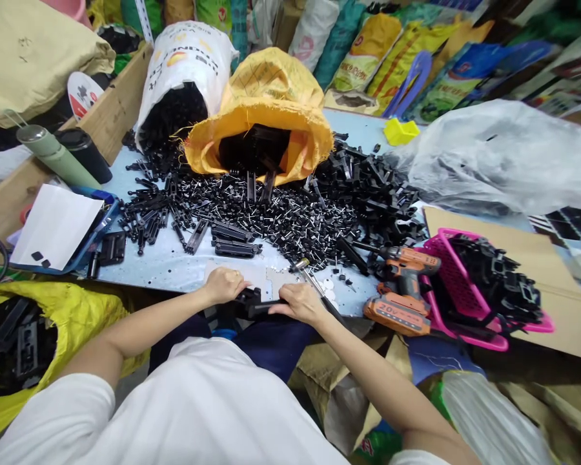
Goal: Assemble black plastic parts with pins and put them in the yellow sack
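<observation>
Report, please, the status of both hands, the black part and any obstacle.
Left hand and right hand: both on black part. Part: at table's near edge. Possibly in the way: heap of small parts just beyond; orange drill off right.

Light-blue table (148, 270) under loose black parts (290, 226), an orange sack (275, 81) and a drill (407, 284).

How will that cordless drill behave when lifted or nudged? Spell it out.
The cordless drill is probably heavy for its size, given the bulky 20V battery pack. Its hard-looking casing should stay stiff. Nudged outward, it might tip off, since the pack sits at the front edge of the tabletop.
</observation>
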{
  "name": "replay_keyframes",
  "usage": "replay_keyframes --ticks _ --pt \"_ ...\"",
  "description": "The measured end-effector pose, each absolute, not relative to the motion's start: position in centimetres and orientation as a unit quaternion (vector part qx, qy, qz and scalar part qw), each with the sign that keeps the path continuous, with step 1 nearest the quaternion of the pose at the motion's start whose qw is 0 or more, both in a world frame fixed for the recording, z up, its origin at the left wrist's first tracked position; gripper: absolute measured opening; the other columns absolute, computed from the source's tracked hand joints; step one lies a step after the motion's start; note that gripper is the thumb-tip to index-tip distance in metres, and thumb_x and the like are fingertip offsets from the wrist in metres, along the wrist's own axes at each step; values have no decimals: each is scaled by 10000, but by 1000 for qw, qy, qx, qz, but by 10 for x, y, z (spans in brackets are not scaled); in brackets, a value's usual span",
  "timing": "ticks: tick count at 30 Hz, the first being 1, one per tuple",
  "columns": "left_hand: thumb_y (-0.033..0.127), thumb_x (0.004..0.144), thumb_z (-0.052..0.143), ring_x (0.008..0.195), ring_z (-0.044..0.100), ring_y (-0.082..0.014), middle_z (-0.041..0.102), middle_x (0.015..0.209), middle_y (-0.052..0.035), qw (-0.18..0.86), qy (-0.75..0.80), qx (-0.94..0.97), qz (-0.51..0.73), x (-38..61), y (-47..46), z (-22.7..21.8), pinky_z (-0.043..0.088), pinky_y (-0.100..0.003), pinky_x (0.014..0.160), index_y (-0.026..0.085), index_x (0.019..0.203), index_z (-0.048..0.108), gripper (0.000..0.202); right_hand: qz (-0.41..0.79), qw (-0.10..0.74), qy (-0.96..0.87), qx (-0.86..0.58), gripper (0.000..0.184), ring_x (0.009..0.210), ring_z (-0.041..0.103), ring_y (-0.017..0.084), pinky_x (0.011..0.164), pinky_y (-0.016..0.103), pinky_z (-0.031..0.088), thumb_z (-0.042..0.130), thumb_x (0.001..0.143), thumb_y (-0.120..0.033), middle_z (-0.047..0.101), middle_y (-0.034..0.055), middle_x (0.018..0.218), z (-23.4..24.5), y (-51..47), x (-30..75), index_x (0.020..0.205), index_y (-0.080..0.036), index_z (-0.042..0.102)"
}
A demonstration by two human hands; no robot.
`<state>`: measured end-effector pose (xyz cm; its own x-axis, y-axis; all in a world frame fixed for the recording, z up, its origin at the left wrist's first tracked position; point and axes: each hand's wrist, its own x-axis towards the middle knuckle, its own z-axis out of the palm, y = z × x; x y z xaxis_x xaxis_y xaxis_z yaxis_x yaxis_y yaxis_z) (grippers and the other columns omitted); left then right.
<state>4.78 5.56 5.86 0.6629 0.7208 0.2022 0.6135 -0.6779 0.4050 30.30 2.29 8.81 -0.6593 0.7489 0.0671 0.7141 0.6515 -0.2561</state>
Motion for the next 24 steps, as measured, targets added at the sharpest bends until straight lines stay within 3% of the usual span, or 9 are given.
replay_keyframes --ticks 4,7,10,13,16,18,21,24 --pt "471 956 88 498 501 -127 530 537 -41 336 283 842 313 41 8 109 392 -272 524 189 594 536 642 303 208 -894 -256 649 499 476 122 521 253 319 213 851 -711 462 15 512 119 -2 287 625 -190 527" --pt "504 939 18 471 491 -125 514 508 -38 419 260 773 399 53 -17 130 409 -275 502 197 591 516 681 395 312 -834 -225 711 492 463 134 524 272 368 26 860 -690 438 24 519 107 -19 250 608 -209 484" --pt "529 914 -44 524 537 -149 561 559 -67 370 297 733 488 66 -27 121 457 -305 546 194 641 563 745 357 445 -745 -347 728 657 531 195 616 340 452 -52 866 -630 502 83 679 75 -23 202 764 -212 536" --pt "583 878 -93 750 620 -205 654 802 -129 249 330 765 494 66 -21 87 502 -357 678 162 932 649 855 288 503 -672 -460 589 984 538 244 804 438 464 -2 923 -470 515 151 1048 46 0 173 1098 -215 498" --pt "732 803 -16 912 621 -262 656 953 -171 120 334 845 400 54 1 48 502 -393 759 122 1177 590 938 237 442 -736 -454 511 1175 455 227 934 440 413 59 950 -407 452 144 1255 34 51 179 1209 -210 453" --pt "762 794 141 963 613 -290 649 991 -188 62 380 875 294 47 22 28 492 -410 799 107 1251 543 894 166 314 -831 -429 447 1254 374 244 1019 447 331 249 942 -465 435 125 1323 33 93 193 1210 -211 501" --pt "641 827 416 1227 452 -342 519 1265 -232 21 430 891 143 44 48 14 383 -466 984 99 1339 446 746 62 125 -903 -406 505 1319 270 304 1065 485 218 480 873 -474 347 113 1430 31 145 206 1321 -242 461" --pt "506 832 538 1368 218 -356 284 1450 -245 6 449 891 63 49 61 12 243 -487 1084 70 1389 354 732 9 25 -913 -406 542 1292 307 327 1019 474 256 469 889 -443 318 121 1455 24 173 201 1399 -290 369"
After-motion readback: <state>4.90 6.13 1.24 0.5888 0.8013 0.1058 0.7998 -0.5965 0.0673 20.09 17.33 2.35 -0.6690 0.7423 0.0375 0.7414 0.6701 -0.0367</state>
